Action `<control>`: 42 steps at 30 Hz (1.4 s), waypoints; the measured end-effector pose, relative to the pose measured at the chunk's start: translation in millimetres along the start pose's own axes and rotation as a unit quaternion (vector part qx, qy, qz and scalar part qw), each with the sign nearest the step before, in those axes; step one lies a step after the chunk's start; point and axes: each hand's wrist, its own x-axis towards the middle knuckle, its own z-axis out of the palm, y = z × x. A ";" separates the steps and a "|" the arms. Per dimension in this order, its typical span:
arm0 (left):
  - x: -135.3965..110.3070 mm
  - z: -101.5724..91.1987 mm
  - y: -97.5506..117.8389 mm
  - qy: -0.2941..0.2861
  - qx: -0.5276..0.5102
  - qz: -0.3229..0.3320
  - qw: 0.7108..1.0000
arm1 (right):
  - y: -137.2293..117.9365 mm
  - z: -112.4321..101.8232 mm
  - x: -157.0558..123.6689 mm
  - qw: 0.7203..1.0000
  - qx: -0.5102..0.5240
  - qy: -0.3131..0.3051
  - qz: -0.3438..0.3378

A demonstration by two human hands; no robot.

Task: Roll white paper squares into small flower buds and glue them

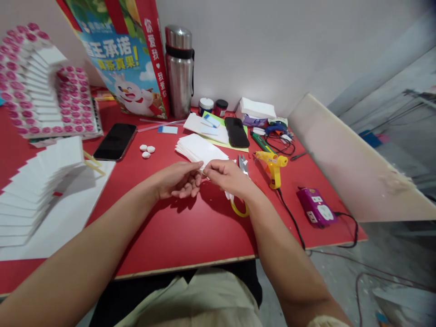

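Note:
My left hand [180,180] and my right hand [226,175] meet over the red table [190,227], fingertips pinched together on a small white paper piece [204,169]. More of the white piece hangs out below my right wrist. Just behind the hands lies a fanned stack of white paper slips [199,150]. Scissors [243,164] lie right of my right hand, and a yellow tape ring [238,210] sits under my right wrist.
A yellow glue gun [273,164], a purple device [316,207] with cable, two black phones [116,141] [236,131], a steel flask [179,72], a printed bag [126,59], white round pieces [147,151], and stacked white cards [37,181] with pink-dotted sheets [41,81] at left.

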 end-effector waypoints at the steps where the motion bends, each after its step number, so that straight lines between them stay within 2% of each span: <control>1: -0.6 -0.7 0.0 -0.006 -0.012 -0.001 1.000 | 0.7 -0.6 0.1 1.000 -0.022 -0.004 -0.016; 4: -1.1 -4.1 -1.8 -0.025 -0.033 0.017 0.999 | 2.2 -2.1 0.3 0.998 -0.044 -0.019 -0.031; 8: 0.9 -8.5 -5.5 -0.050 -0.021 0.042 0.998 | 2.2 -2.7 -0.1 0.999 0.002 -0.043 -0.022; 13: 2.3 -7.2 -7.4 -0.073 -0.010 0.091 0.993 | -3.4 -1.8 -1.9 0.988 0.132 -0.029 0.076; 17: 0.7 -2.4 -7.9 -0.045 0.030 0.140 0.989 | -7.7 -2.0 -2.5 0.969 0.212 -0.015 0.126; 21: -1.7 -0.3 -6.6 -0.011 0.112 0.139 0.984 | -3.9 -1.4 -0.2 0.973 0.178 -0.018 0.143; 24: -2.9 -0.6 -5.4 0.021 0.218 0.141 0.966 | 3.2 -0.3 2.6 0.992 0.066 0.011 0.106; 26: -2.6 -0.8 -5.6 0.063 0.326 0.172 0.928 | 7.6 1.0 4.5 0.997 -0.025 0.030 0.062; 27: -2.0 -0.7 -6.1 0.090 0.393 0.193 0.895 | 9.2 2.1 5.5 0.997 -0.061 0.035 0.045; 29: -0.4 0.2 -7.5 0.142 0.528 0.226 0.806 | 10.8 5.2 7.1 0.994 -0.096 0.044 0.030; 31: 1.1 2.3 -9.0 0.179 0.622 0.240 0.724 | 10.5 9.0 8.3 0.995 -0.068 0.062 0.045; 32: 1.5 3.8 -9.5 0.193 0.647 0.244 0.696 | 9.7 10.8 8.6 0.995 -0.028 0.069 0.064; 34: 1.3 7.1 -9.9 0.215 0.660 0.258 0.672 | 7.6 12.9 8.6 0.989 0.074 0.069 0.111; 35: 0.8 8.7 -9.6 0.223 0.647 0.270 0.677 | 6.4 13.1 8.4 0.983 0.114 0.065 0.126; 36: 0.3 9.9 -9.1 0.230 0.619 0.281 0.696 | 5.4 12.8 8.0 0.981 0.135 0.061 0.129; 37: -0.2 10.8 -8.4 0.229 0.567 0.281 0.740 | 4.6 12.1 7.6 0.983 0.132 0.062 0.115; 38: -0.3 11.0 -7.4 0.219 0.498 0.268 0.795 | 4.2 11.1 7.2 0.988 0.106 0.069 0.088; 40: 0.9 9.9 -5.0 0.168 0.323 0.193 0.911 | 4.0 9.1 6.4 0.996 0.018 0.088 0.021; 42: 3.7 7.0 -2.6 0.114 0.241 0.125 0.956 | 4.6 8.0 5.8 0.994 -0.056 0.092 -0.022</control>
